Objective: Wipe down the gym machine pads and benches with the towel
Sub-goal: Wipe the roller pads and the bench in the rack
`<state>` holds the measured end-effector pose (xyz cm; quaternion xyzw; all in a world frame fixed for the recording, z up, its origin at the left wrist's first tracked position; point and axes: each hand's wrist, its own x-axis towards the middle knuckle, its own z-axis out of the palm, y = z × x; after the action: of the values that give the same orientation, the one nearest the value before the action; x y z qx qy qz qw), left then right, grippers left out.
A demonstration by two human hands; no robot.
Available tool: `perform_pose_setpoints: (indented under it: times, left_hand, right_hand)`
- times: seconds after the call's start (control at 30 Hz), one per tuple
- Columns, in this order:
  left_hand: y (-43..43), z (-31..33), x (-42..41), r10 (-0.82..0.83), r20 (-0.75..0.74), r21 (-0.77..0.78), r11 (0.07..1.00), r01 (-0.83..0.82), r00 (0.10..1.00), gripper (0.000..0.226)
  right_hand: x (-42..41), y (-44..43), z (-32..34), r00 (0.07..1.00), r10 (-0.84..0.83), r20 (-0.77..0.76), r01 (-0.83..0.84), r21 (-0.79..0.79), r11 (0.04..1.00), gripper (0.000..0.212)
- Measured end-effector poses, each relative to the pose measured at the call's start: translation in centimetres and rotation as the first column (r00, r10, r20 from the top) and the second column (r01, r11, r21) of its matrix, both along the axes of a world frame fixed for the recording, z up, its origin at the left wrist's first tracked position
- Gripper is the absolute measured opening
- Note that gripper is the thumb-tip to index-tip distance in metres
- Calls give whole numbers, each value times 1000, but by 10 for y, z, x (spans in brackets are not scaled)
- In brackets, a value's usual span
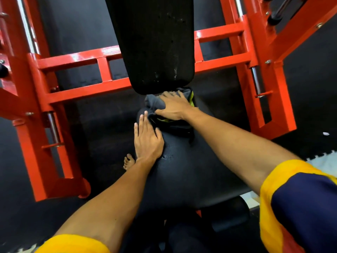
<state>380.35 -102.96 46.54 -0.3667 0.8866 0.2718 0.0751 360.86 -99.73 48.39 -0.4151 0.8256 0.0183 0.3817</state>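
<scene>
**Towel bunched at the far end of the seat, under my right palm**

Head view, the only one I have. My right hand [176,106] lies spread on the towel [155,103], fingers fairly straight, pressing it rather than gripping it. The towel is grey with a yellow-green edge. It sits crumpled on the far end of the seat [182,170], right where the seat meets the lower edge of the back pad [155,42]. My left hand [147,139] lies flat on the seat just beside the towel, fingers straight and together, their tips at the cloth's near fold. It holds nothing. The two hands are close but not touching.

As I judge it, the step is wiping that junction. To do it well I would flatten the cloth first, since a bunched towel only cleans with its high spots. Then I would push it into the seam and draw it back toward me in overlapping strokes. The left hand serves best as a brace, and it should move off any patch I mean to wipe.

The seat is dark, smooth and slightly glossy, with small scuffs near my left wrist. The back pad shows pale specks and streaks toward its lower end, so I reckon it needs wiping too. The red frame [82,61] boxes in both sides, leaving little elbow room. The floor [102,125] is dark matting, and a bare foot [129,161] stands on it left of the seat.
</scene>
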Motion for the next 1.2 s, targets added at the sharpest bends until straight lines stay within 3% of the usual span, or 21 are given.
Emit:
perform_pose_setpoints:
  times: [0.1,0.23,0.37,0.57,0.7,0.8,0.97,1.07,1.2]
  left_hand:
    - [0,0,0,8,-23,27,1000,-7,1000,60]
    - [0,1,0,10,-26,30,1000,-9,1000,58]
    - [-1,0,0,5,-30,38,999,-4,1000,59]
    - [-2,-1,1,-20,-35,33,999,21,999,56]
    - [-4,5,0,-15,-41,91,996,18,999,56]
    - [-5,10,9,86,-43,131,988,-79,995,59]
    - [4,30,38,306,86,312,896,-317,948,62]
    - [9,45,47,352,169,354,850,-390,921,61]
    - [15,56,61,398,197,390,807,-444,896,61]
  right_hand:
    - [-31,25,0,999,18,-38,-17,27,999,75]
    - [-44,44,-3,983,-153,-102,159,55,986,79]
    - [10,37,4,987,-153,-55,154,12,988,81]
    - [52,104,31,997,-45,-69,41,-52,998,81]
    - [28,89,20,968,-196,-155,202,24,979,77]
    - [44,54,15,943,-306,-131,312,29,950,76]
    - [107,83,39,996,-40,-76,35,-69,997,74]
    - [95,110,44,996,34,-83,-41,-78,996,75]
    - [71,89,35,978,-160,-136,165,28,986,76]
